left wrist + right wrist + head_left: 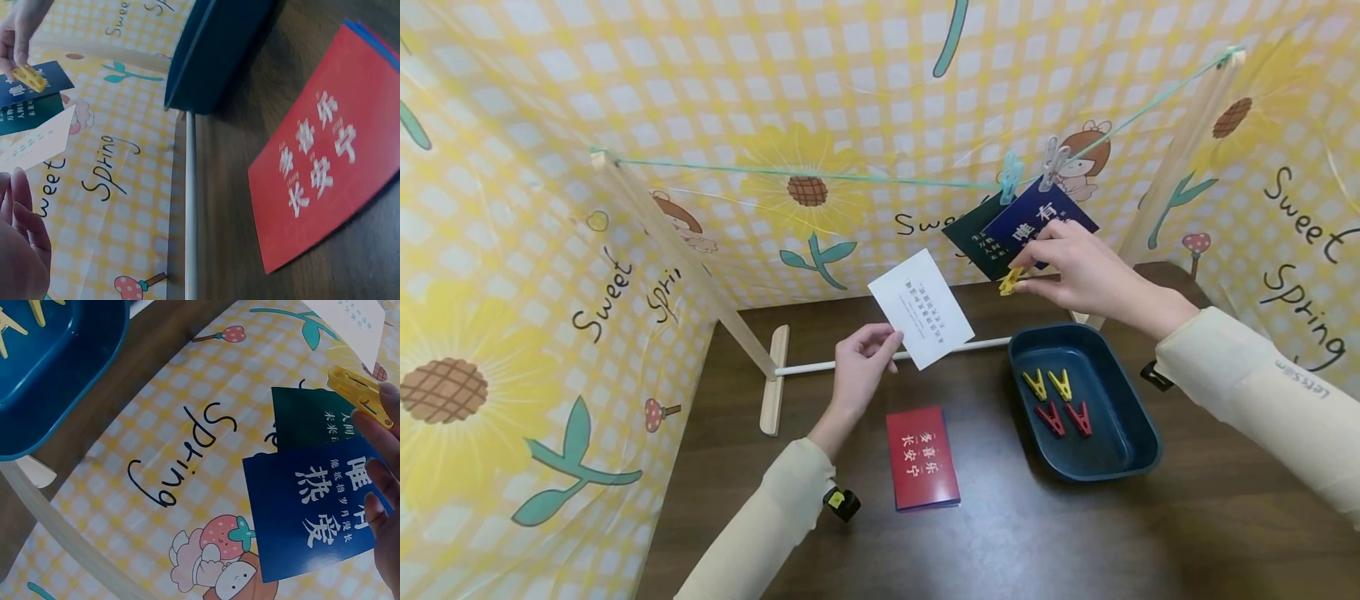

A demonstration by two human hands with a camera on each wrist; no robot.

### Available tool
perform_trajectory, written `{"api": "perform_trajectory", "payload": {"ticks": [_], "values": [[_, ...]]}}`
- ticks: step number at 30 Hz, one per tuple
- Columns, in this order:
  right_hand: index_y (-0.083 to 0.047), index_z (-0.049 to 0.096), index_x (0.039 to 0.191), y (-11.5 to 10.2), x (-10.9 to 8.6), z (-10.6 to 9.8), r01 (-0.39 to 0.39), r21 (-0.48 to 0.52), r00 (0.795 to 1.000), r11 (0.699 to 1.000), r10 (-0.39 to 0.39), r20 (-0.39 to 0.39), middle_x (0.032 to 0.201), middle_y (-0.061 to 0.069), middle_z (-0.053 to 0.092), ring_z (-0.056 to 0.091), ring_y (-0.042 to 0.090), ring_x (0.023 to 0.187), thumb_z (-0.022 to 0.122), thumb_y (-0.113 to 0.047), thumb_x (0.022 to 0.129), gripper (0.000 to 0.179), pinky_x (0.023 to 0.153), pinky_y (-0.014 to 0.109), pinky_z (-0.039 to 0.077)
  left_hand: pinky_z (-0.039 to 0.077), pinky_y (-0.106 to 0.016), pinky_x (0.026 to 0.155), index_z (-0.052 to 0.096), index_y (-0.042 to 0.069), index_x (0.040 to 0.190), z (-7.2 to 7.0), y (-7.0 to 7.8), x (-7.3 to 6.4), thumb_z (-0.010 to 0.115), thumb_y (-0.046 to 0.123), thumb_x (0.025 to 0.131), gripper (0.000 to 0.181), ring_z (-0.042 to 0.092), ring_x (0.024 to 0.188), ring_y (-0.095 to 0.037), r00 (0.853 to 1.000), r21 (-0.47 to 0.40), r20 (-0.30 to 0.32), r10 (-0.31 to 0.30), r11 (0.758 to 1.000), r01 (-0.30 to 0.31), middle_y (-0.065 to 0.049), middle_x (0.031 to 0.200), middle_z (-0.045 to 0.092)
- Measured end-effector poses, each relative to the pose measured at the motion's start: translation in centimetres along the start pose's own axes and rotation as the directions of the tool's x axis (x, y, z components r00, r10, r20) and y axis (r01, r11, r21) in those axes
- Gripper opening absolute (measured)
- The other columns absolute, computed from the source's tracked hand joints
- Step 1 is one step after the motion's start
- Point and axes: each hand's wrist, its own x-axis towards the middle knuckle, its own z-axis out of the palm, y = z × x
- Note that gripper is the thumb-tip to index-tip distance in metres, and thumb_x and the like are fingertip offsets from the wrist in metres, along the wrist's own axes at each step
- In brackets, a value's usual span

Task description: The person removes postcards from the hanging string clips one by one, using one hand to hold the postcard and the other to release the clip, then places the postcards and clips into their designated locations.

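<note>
Now I have the white card point(921, 308) apart from the green string point(850, 177), pinched at one edge by the left hand point(861, 367); the right hand point(1071, 260) pinches a yellow clip point(1011, 281) near the hanging blue card point(1036, 218). I'd grip lightly, square the white card's free edge to the string, then clip without nudging the blue card.

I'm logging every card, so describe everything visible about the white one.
The white card is flat, rectangular and looks like stiff paper, printed with lines of small dark characters. It is held tilted above the table, beyond the red card, its edge pinched by the left hand.
</note>
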Motion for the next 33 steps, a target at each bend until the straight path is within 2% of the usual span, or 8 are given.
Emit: {"api": "perform_trajectory", "payload": {"ticks": [7, 15, 22, 29, 33], "values": [[-0.009, 0.079, 0.101, 0.1, -0.7, 0.4, -0.036, -0.005, 0.998, 0.999, 0.036, 0.046, 0.086, 0.004, 0.066, 0.046, 0.019, 0.078, 0.093, -0.011, 0.076, 0.029, 0.068, 0.034, 0.033, 0.038, -0.021, 0.051, 0.075, -0.005, 0.104, 0.0, -0.1, -0.6, 0.077, 0.009, 0.095, 0.017, 0.058, 0.051, -0.016, 1.000, -0.051, 0.014, -0.024, 0.998, 0.024, 0.003, 0.075, 0.069], [-0.008, 0.078, 0.107, 0.3, -1.9, 0.9, -0.083, -0.001, 0.990, 0.997, 0.082, 0.118, 0.088, 0.004, 0.067, 0.046, 0.017, 0.078, 0.089, -0.013, 0.082, 0.028, 0.066, 0.033, 0.034, 0.039, -0.021, 0.049, 0.072, -0.008, 0.105, 0.2, 0.2, -1.5, 0.075, 0.008, 0.096, 0.018, 0.055, 0.049, -0.009, 0.993, -0.133, 0.034, -0.109, 0.985, 0.113, 0.003, 0.066, 0.066], [-0.007, 0.078, 0.105, 0.6, -2.8, 1.4, -0.101, 0.006, 0.985, 0.995, 0.099, 0.143, 0.085, 0.004, 0.066, 0.045, 0.017, 0.079, 0.090, -0.015, 0.081, 0.028, 0.067, 0.033, 0.034, 0.040, -0.021, 0.051, 0.072, -0.008, 0.105, 0.0, -0.1, -2.1, 0.075, 0.008, 0.096, 0.018, 0.055, 0.050, -0.011, 0.988, -0.135, 0.045, -0.147, 0.979, 0.151, 0.003, 0.065, 0.065], [-0.006, 0.079, 0.106, 0.9, -3.8, 1.7, -0.138, 0.012, 0.976, 0.990, 0.134, 0.172, 0.098, 0.009, 0.073, 0.051, 0.022, 0.085, 0.089, -0.016, 0.083, 0.026, 0.069, 0.036, 0.039, 0.039, -0.022, 0.052, 0.073, -0.006, 0.105, -0.1, -0.7, -2.6, 0.076, 0.010, 0.096, 0.019, 0.055, 0.052, -0.012, 0.982, -0.112, 0.061, -0.181, 0.976, 0.187, 0.001, 0.069, 0.067], [-0.007, 0.079, 0.105, 1.1, -4.4, 1.9, -0.146, 0.009, 0.974, 0.989, 0.142, 0.174, 0.093, 0.007, 0.071, 0.050, 0.020, 0.084, 0.088, -0.017, 0.084, 0.025, 0.068, 0.035, 0.038, 0.040, -0.021, 0.052, 0.073, -0.006, 0.106, -0.1, -0.8, -2.8, 0.075, 0.011, 0.097, 0.020, 0.055, 0.052, -0.011, 0.978, -0.106, 0.074, -0.196, 0.973, 0.203, -0.001, 0.070, 0.067]]}}
